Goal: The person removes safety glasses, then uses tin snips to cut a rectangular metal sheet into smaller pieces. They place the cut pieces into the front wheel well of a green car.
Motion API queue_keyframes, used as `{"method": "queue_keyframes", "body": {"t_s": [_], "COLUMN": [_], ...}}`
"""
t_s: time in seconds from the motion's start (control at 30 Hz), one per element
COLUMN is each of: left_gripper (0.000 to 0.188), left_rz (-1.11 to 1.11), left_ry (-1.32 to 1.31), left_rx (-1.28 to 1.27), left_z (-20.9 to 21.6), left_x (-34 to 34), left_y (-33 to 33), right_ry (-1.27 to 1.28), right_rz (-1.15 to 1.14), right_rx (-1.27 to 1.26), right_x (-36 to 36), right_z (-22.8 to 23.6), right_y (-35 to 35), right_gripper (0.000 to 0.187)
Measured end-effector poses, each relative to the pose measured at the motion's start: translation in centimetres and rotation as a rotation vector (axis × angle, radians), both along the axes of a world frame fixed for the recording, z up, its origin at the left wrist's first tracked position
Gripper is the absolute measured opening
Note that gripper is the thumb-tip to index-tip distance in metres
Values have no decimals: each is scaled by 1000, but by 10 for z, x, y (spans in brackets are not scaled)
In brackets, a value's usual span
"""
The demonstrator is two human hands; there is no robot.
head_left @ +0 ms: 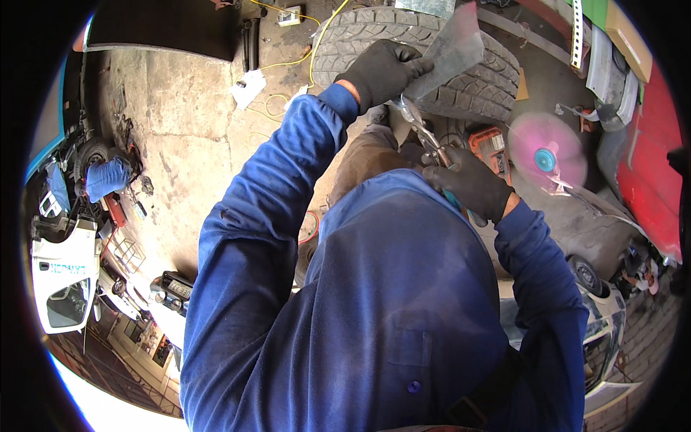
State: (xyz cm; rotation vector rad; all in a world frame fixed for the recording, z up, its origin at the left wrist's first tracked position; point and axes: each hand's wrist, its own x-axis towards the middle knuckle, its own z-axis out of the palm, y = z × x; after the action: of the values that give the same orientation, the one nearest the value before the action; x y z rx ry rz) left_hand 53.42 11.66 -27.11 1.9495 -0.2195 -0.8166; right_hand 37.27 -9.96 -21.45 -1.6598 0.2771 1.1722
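Now: one metal sheet (pixel 452 52), one pair of snips (pixel 425 137), one tyre (pixel 475 86).
Left hand (pixel 381 72) grips sheet above; right hand (pixel 468 183) closed on snips just below.

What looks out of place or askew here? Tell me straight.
The sheet-metal piece in the left hand is bent and unevenly cut, with tin snips in the right hand biting its edge. A yellow cable lies tangled on the concrete floor beside the tyre.
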Motion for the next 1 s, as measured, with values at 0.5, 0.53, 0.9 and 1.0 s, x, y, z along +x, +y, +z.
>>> {"method": "queue_keyframes", "body": {"t_s": [0.5,0.53,0.9,1.0], "left_gripper": [37,37,38,39], "left_rz": [-22,-22,-7,24], "left_ry": [0,-12,-6,58], "left_rx": [-13,6,83,68], "left_z": [0,-2,-3,3], "left_x": [4,3,5,4], "left_y": [-7,-7,-5,-3], "right_ry": [-93,-54,-73,-108], "right_rz": [59,34,49,94], "right_rx": [-17,10,-133,-179], "right_x": [8,7,2,3], "right_z": [0,2,7,8], "right_y": [-10,-8,3,3], "right_gripper": [51,50,39,39]}}
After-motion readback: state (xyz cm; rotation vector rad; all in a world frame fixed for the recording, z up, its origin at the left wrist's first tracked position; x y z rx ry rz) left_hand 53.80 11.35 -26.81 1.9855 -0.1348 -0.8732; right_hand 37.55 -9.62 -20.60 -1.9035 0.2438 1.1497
